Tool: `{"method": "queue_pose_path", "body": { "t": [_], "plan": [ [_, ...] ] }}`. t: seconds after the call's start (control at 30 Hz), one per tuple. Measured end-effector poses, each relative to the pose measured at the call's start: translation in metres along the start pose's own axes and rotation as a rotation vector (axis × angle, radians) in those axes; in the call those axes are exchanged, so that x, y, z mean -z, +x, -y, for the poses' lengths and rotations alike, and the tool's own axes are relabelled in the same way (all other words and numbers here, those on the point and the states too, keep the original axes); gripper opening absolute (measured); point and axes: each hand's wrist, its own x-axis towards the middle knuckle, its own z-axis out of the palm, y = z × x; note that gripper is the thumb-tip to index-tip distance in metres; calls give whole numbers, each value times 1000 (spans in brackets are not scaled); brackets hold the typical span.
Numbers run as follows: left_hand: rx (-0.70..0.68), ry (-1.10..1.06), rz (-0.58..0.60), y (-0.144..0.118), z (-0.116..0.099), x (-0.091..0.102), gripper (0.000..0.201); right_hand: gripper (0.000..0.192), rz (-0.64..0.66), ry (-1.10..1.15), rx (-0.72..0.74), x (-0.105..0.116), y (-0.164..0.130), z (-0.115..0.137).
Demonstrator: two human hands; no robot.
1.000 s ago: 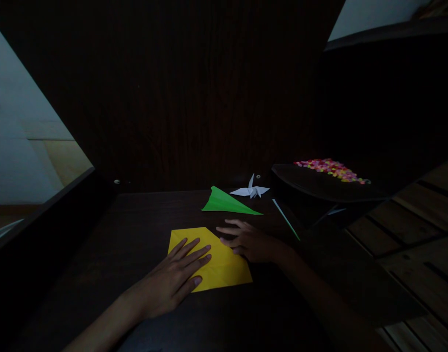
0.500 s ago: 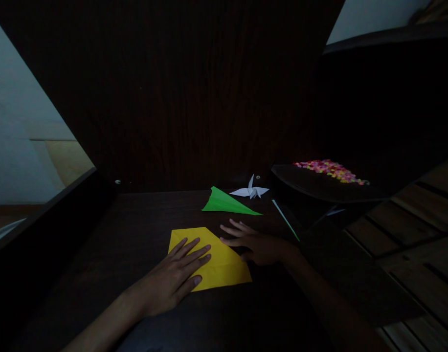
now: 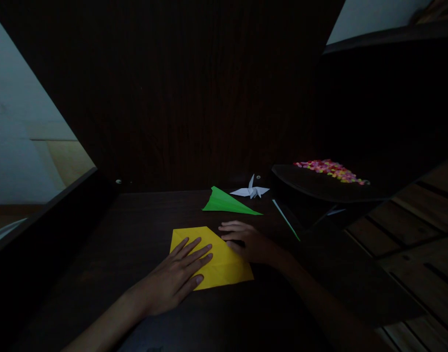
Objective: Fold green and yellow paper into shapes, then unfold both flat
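A yellow sheet of paper (image 3: 224, 261) with one folded corner lies flat on the dark wooden table (image 3: 136, 234). My left hand (image 3: 176, 278) rests flat on the sheet's left half, fingers spread. My right hand (image 3: 251, 242) lies at the sheet's folded upper right edge, fingers curled and touching the paper. Neither hand lifts anything.
Behind the yellow sheet lie a green folded paper plane (image 3: 226, 203) and a small white paper crane (image 3: 250, 190). A thin green-white strip (image 3: 285, 220) lies to the right. A dark tray (image 3: 319, 183) holds several small colourful pieces (image 3: 330, 168). A dark wooden panel stands behind.
My right hand slid back left along the folded edge and curled its fingers. My left hand stayed put on the sheet.
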Motion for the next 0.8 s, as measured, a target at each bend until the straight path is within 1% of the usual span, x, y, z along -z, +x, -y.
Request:
{"method": "queue_pose_path", "body": {
  "t": [0.1, 0.17, 0.3, 0.43, 0.5, 0.6, 0.7, 0.8],
  "plan": [
    [11, 25, -14, 2, -1, -1, 52, 37, -6, -55, 110, -18, 7, 13],
    [7, 34, -20, 3, -1, -2, 51, 42, -5, -113, 151, -27, 9, 20],
    [-3, 43, -39, 3, 1, -2, 50, 48, 12, -213, 108, -40, 7, 25],
    [26, 55, -86, 2, 7, -2, 53, 52, 19, -243, 60, -44, 4, 22],
    [78, 65, -115, 1, 12, -3, 52, 54, 25, -235, 38, -43, 3, 22],
    [235, 114, -190, -1, 22, -7, 55, 55, 36, -232, 19, -41, 3, 23],
    [402, 180, -272, -3, 33, -15, 72, 55, 33, -231, 22, -39, 4, 25],
    [481, 195, -317, -5, 39, -22, 88, 55, 34, -228, 26, -38, 4, 26]
  ]
}}
